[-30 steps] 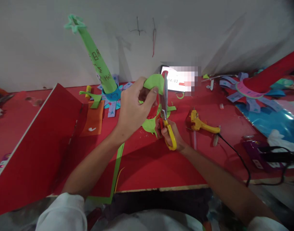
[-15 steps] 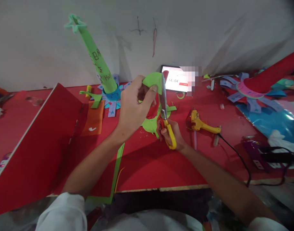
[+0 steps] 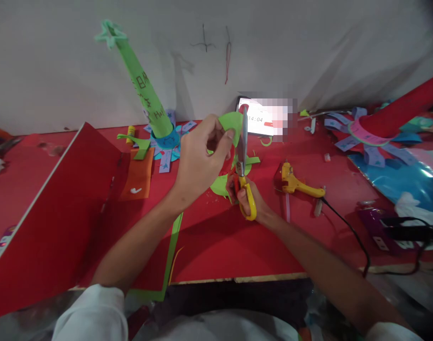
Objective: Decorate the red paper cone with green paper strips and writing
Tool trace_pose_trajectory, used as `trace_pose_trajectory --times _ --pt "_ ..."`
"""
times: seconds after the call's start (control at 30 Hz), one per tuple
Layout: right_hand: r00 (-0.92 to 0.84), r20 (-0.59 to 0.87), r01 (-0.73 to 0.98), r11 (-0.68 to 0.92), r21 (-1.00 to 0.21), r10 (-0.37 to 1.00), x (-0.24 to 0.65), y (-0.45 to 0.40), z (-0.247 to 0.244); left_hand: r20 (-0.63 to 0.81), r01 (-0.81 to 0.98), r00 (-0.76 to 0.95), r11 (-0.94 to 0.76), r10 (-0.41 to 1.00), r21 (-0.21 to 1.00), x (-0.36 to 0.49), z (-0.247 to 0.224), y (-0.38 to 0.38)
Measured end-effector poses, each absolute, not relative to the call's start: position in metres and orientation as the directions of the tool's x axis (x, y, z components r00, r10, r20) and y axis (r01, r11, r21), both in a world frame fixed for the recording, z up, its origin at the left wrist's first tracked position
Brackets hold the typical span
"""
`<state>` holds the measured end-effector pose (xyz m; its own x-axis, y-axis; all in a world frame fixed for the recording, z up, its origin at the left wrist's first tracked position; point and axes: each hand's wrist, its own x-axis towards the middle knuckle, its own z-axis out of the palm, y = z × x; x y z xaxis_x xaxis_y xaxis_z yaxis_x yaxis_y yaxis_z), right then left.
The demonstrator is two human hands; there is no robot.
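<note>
Between the thumb and fingers of my left hand [image 3: 205,154] is a curved piece of green paper [image 3: 232,124], held up above the table. My right hand [image 3: 250,196] is wrapped round the yellow handle of a pair of scissors [image 3: 242,147], whose blades point upward at the right edge of that piece. Beneath both hands, green paper scraps [image 3: 220,184] lie on the red table, partly hidden by my fingers. A tablet [image 3: 260,121] showing 14:04 stands against the wall just behind the blades.
Right of the scissors lies a yellow glue gun [image 3: 301,185] with a black cord. A green paper tower [image 3: 141,85] rises at the back left, and a red cone [image 3: 404,106] leans at the right. A red board [image 3: 60,208] stands at the left.
My left hand and the green piece have shifted slightly right and down. The scissors have turned a little, their tips now further right.
</note>
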<state>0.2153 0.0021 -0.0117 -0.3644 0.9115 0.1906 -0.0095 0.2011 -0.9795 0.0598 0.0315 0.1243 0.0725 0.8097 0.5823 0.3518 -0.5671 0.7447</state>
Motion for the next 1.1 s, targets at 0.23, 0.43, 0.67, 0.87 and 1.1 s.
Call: trace_pose_trajectory --times 0.23,0.43,0.67,0.87,1.1 --pt "-0.327 0.243 -0.095 0.224 -0.970 0.913 0.223 0.001 -0.009 0.581 0.345 0.061 -0.563 0.811 0.751 0.060 0.122 0.033" --pt "-0.306 0.182 -0.045 0.177 -0.983 0.934 0.224 0.001 -0.006 0.565 0.317 0.048 -0.549 0.824 0.773 0.060 0.123 0.033" --pt "-0.284 0.198 0.037 0.218 -0.975 0.938 0.226 0.000 -0.002 0.618 0.297 0.024 -0.596 0.786 0.746 0.059 0.124 0.032" --pt "-0.324 0.205 -0.050 0.200 -0.978 0.923 0.221 0.002 -0.005 0.622 0.407 0.063 -0.589 0.781 0.699 0.055 0.125 0.035" --pt "-0.327 0.254 -0.085 0.239 -0.967 0.910 0.218 0.003 -0.007 0.578 0.439 0.199 -0.599 0.792 0.670 0.049 0.128 0.038"
